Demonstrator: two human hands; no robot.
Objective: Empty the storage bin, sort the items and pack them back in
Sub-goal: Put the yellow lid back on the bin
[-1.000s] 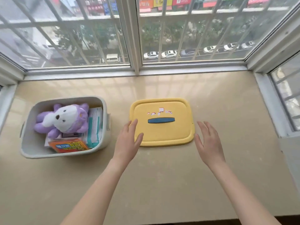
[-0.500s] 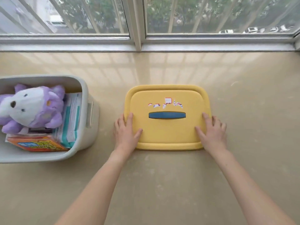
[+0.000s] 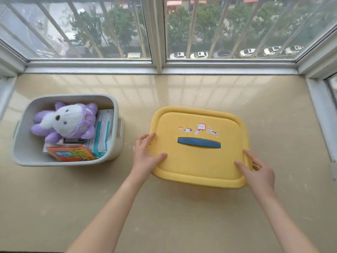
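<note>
An open grey storage bin (image 3: 23, 148) sits at the left, holding a purple-and-white plush toy (image 3: 67, 121) on top of paper packets (image 3: 103, 132) and an orange box (image 3: 73, 155). To its right, the left hand (image 3: 145, 156) and right hand (image 3: 259, 172) grip the yellow lid (image 3: 197, 161) by its short sides, thumbs on top and fingers curled round the edges. The lid's long axis and blue handle (image 3: 199, 142) run left to right, top face up. A glossy beige ledge (image 3: 164, 216) lies below barred windows (image 3: 116, 33).
</note>
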